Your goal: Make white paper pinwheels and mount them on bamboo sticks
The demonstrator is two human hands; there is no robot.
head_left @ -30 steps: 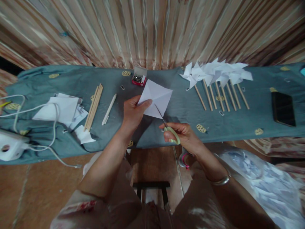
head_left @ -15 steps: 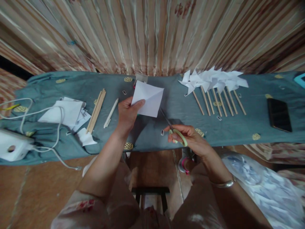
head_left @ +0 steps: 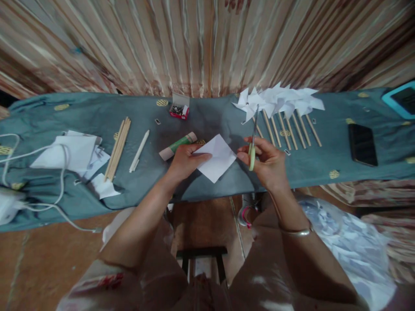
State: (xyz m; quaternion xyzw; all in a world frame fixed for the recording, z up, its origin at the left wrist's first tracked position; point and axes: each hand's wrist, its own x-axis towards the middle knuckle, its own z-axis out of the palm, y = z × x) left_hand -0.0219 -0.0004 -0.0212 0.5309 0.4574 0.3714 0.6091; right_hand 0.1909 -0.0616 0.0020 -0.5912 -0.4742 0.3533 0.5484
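Observation:
A creased square of white paper (head_left: 216, 159) is pinched at its left corner by my left hand (head_left: 186, 162), thumb on top. My right hand (head_left: 266, 162) holds scissors (head_left: 252, 154) with light green handles, blades pointing away from me. Its thumb and a finger are at the paper's right corner. Behind my left hand lies a green and pink tube (head_left: 178, 146). Several white paper pinwheels (head_left: 279, 101) on wooden sticks lie in a row at the back right.
On the cloth-covered table (head_left: 142, 108) are an open red box (head_left: 179, 110) of small metal pieces, a white pen (head_left: 139, 151), wooden sticks (head_left: 118, 149), paper sheets (head_left: 69, 153), white cables, a phone (head_left: 363, 144) and a blue-edged device (head_left: 401, 100). A plastic bag (head_left: 346, 246) lies lower right.
The paper has moved down and turned corner-up. My right hand has risen to its right corner, and the scissors have swung to point away from me. The tube and red box now show more fully.

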